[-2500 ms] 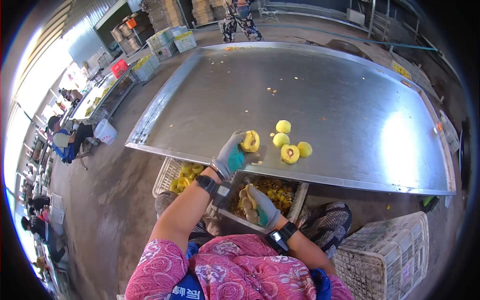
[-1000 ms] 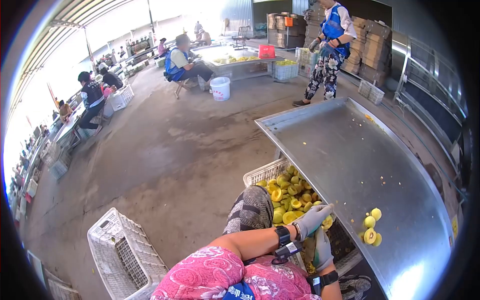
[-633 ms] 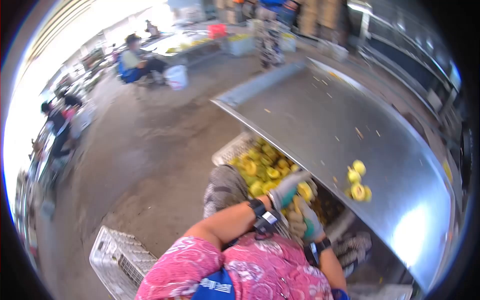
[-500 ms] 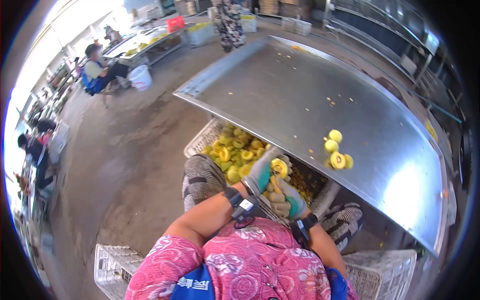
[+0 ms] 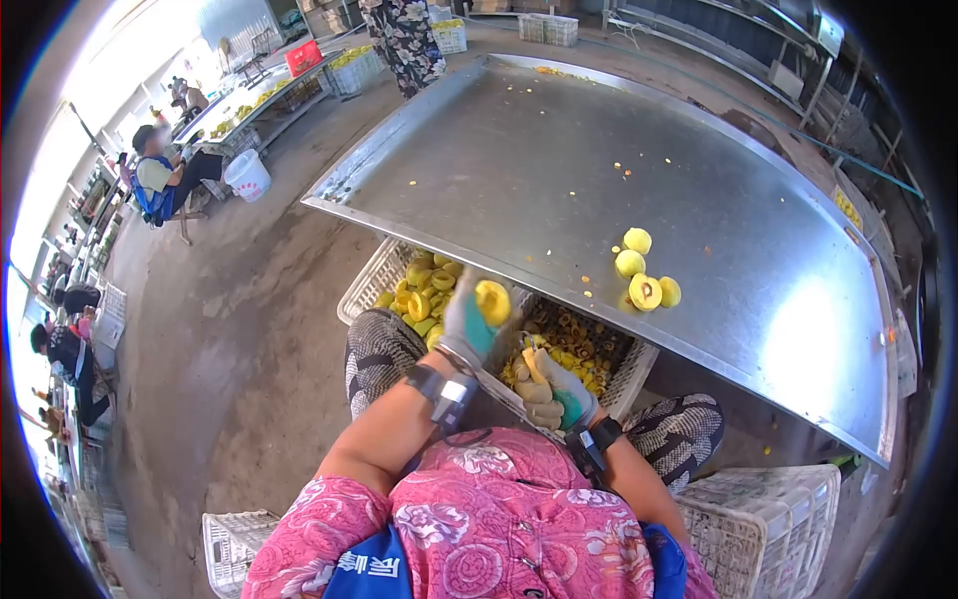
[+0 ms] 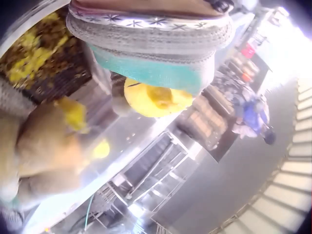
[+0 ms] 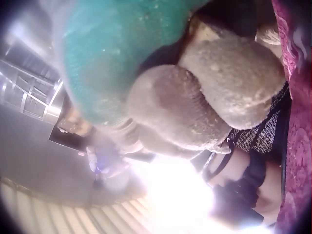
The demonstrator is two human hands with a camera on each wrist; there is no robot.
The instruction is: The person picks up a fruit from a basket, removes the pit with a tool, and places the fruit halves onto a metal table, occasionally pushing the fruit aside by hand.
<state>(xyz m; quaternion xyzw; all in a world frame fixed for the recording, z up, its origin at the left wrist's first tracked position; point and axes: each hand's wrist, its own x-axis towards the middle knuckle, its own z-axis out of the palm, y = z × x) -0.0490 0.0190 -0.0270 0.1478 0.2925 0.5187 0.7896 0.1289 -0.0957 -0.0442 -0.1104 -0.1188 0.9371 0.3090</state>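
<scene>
In the head view my gloved left hand (image 5: pixel 469 327) holds a yellow peach half (image 5: pixel 493 302), its hollow facing outward. The hand is near the table's front edge, beside a crate (image 5: pixel 355 297) of peach halves. The left wrist view also shows that cut fruit, below the glove's green palm. My gloved right hand (image 5: pixel 565 391) curls its fingers around a slim, light tan thing (image 5: pixel 535 363) over a second crate (image 5: pixel 631 384) of brown and yellow scraps; I cannot tell its kind. On the metal table (image 5: pixel 479 150) lie several peaches (image 5: pixel 637 240), one cut face up (image 5: pixel 645 292).
Small scraps dot the table, which has a raised metal rim. A white crate (image 5: pixel 768 514) stands at my right, another (image 5: pixel 235 549) at my left. Further off are a white bucket (image 5: pixel 247 176), a seated person (image 5: pixel 160 175) and a standing person's patterned trousers (image 5: pixel 404 45).
The head view has swung from the left side back over the table. My left hand has drawn apart from the right, carrying the peach half left. The right hand keeps its grip.
</scene>
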